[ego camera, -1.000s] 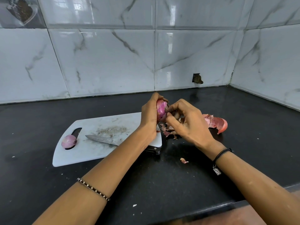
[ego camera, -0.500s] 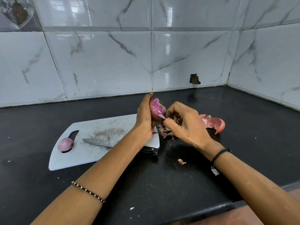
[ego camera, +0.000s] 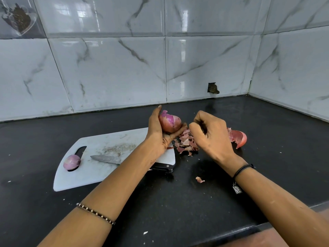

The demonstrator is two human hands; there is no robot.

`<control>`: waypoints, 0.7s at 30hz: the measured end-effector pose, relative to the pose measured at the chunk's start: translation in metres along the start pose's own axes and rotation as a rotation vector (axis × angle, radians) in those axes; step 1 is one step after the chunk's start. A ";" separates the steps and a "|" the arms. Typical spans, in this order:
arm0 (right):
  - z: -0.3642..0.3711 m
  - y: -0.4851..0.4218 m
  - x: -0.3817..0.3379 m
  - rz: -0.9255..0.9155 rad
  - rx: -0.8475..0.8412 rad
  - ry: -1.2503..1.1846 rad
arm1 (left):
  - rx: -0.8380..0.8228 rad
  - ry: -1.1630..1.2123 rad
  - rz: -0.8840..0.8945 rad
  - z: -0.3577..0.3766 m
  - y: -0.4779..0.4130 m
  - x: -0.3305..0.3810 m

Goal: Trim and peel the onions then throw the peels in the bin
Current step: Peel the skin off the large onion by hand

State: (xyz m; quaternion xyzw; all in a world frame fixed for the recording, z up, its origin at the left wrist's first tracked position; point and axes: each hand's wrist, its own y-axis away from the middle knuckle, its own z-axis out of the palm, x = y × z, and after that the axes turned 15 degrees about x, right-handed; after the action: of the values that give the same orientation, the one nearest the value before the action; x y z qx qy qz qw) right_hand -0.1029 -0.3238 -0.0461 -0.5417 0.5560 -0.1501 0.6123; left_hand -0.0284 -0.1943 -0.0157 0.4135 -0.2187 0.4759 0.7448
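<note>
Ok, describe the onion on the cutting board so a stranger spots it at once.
Start at the white cutting board on the black counter. At its left end, over the handle slot, lies a peeled purple onion. Unlike the half-skinned onion in the left hand, it has no papery skin.

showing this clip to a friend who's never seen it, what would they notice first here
First, the left hand gripping a partly peeled onion above the middle of the black counter, with the right hand, fingers curled, just beside it over a pile of peels. Next, the white cutting board to the left, carrying a knife and a peeled onion on its handle slot.
</note>
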 end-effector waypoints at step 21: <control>0.001 -0.003 0.010 0.018 -0.069 0.065 | -0.057 -0.431 0.238 -0.010 -0.015 -0.004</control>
State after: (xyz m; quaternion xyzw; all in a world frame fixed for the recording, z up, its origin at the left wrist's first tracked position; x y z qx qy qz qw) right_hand -0.0976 -0.3321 -0.0493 -0.5524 0.5852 -0.1426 0.5762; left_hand -0.0176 -0.1913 -0.0296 0.4554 -0.4330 0.4548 0.6311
